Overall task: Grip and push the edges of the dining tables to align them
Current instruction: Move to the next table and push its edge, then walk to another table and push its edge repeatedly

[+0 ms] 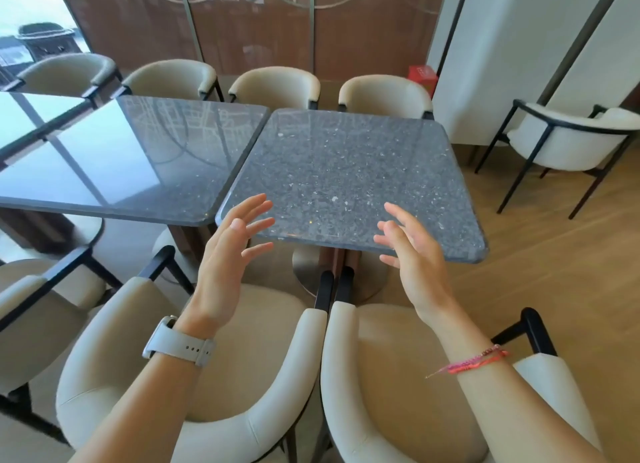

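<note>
No legible txt, labels, brands or nos. anywhere in view. Red box (422,76) on the floor at approx 1 o'clock has pale marks on its front, too small & blurred to read.

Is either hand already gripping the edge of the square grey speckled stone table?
No: the left hand and the right hand hover open, fingers spread, at the near edge of the grey speckled stone table.
</note>
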### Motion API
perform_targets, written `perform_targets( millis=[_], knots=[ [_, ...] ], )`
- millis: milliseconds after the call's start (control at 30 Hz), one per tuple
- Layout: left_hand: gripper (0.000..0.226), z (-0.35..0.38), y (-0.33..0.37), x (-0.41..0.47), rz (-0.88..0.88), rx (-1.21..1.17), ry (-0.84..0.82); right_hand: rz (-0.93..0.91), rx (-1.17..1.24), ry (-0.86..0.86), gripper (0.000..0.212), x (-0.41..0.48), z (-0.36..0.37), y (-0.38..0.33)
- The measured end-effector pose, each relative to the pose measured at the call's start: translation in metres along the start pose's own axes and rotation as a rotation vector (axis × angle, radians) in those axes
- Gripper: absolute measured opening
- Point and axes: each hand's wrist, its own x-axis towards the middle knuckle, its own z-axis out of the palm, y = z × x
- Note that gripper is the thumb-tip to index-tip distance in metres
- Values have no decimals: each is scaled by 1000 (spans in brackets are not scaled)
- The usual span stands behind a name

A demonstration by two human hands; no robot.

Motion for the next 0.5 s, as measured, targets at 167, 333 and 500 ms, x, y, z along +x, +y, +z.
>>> perform_targets(
  millis=[167,333,500],
  knots=[
    [61,-2,21,-18,33,14,28,-34,12,-39,32,-11,-2,-12],
    [75,-9,37,-45,55,11,73,-55,34,-98,25,-23,7,-24],
    [87,-26,56,-83,95,16,176,-81,67,-224,36,-38,39,-38]
  ],
)
